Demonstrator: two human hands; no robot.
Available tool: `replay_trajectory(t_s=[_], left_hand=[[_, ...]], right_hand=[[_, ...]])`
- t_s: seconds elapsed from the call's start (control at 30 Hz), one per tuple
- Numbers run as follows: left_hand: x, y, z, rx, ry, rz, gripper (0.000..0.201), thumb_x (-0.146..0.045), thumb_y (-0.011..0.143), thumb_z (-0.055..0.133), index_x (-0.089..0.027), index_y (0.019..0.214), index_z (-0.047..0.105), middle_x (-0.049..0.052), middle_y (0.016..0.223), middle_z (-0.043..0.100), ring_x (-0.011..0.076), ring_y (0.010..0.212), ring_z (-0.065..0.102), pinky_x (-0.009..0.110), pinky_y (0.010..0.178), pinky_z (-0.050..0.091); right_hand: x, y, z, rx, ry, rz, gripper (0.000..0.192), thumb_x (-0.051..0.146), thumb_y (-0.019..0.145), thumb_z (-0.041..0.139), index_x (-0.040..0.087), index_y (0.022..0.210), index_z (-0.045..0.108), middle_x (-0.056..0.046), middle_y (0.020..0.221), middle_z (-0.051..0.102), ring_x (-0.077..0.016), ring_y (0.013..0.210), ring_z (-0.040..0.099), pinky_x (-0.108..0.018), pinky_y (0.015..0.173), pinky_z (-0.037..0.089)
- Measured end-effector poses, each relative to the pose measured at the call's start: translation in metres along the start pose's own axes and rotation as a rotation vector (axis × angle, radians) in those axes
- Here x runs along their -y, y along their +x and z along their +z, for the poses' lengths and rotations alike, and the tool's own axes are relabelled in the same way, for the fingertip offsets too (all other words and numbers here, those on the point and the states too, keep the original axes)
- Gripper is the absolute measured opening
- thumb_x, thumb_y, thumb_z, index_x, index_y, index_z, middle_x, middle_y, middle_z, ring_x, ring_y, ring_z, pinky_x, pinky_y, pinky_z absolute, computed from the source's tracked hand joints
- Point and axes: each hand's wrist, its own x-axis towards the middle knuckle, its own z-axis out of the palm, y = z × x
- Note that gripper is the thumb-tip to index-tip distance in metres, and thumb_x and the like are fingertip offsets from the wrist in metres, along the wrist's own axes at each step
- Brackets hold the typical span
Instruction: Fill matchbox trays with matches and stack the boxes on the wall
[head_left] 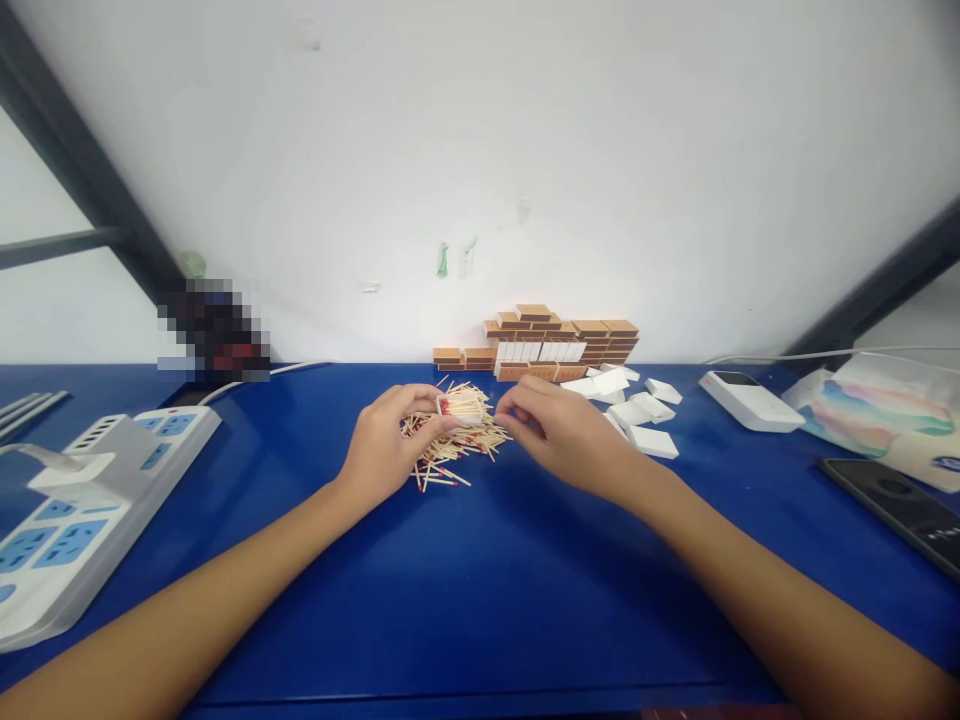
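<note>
The left hand (386,448) has its grip closed on a small tray (460,407) filled with matches, held just above the loose match pile (450,450) on the blue worktop (480,590). The right hand (555,425) sits beside it, fingers pinched together; whether they hold a match I cannot tell. The tray looks like light, thin card, easily crushed, best held by its long sides; matches are stiff but snappable

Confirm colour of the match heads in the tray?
Red, on the matches in the left hand; head view.
</note>
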Motion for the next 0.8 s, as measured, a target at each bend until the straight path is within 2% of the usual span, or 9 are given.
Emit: replay_trajectory(t_s=[0.2,0.37,0.5,0.63,0.8], left_hand=[[0.003,0.001,0.001,-0.027,0.003,-0.015,0.022,-0.033,0.092,0.079,-0.021,0.107,0.069,0.005,0.103,0.08,0.0212,0.093,0.081,0.033,0.084,0.064],[0.004,-0.002,0.001,-0.021,0.0,0.0,0.024,-0.037,0.092,0.079,-0.022,0.109,0.07,0.006,0.107,0.079,0.0213,0.095,0.081,0.033,0.084,0.065],[0.003,-0.002,0.002,-0.006,-0.01,-0.001,0.026,-0.04,0.092,0.079,-0.021,0.108,0.07,0.007,0.108,0.078,0.0211,0.093,0.081,0.033,0.082,0.065],[0.003,-0.002,0.003,0.002,-0.006,0.008,0.027,-0.042,0.092,0.079,-0.021,0.107,0.07,0.006,0.104,0.077,0.0205,0.09,0.081,0.033,0.081,0.066],[0.003,-0.005,0.003,0.03,0.0,0.036,0.034,-0.047,0.092,0.078,-0.021,0.112,0.07,0.008,0.108,0.076,0.0215,0.093,0.08,0.036,0.084,0.065]], right_hand=[[0.003,-0.004,0.019,0.148,-0.015,0.149,0.023,0.039,0.095,0.071,0.02,0.085,0.063,-0.004,0.089,0.064,-0.0166,0.074,0.057,-0.031,0.067,0.039],[0.005,-0.006,0.026,0.245,-0.077,0.137,0.016,0.023,0.098,0.061,0.02,0.082,0.059,-0.004,0.085,0.063,-0.0171,0.074,0.057,-0.031,0.067,0.038],[-0.003,-0.006,0.016,0.296,-0.107,0.144,0.015,0.019,0.099,0.059,0.02,0.084,0.058,-0.004,0.088,0.064,-0.017,0.074,0.059,-0.03,0.065,0.038],[-0.01,-0.002,-0.003,0.235,-0.133,0.141,0.012,0.021,0.102,0.056,0.02,0.09,0.059,-0.005,0.093,0.064,-0.0174,0.072,0.059,-0.031,0.065,0.041],[-0.004,0.002,-0.014,0.08,-0.105,0.005,0.008,0.023,0.104,0.054,0.021,0.096,0.056,-0.007,0.098,0.065,-0.0182,0.077,0.061,-0.03,0.066,0.045]])
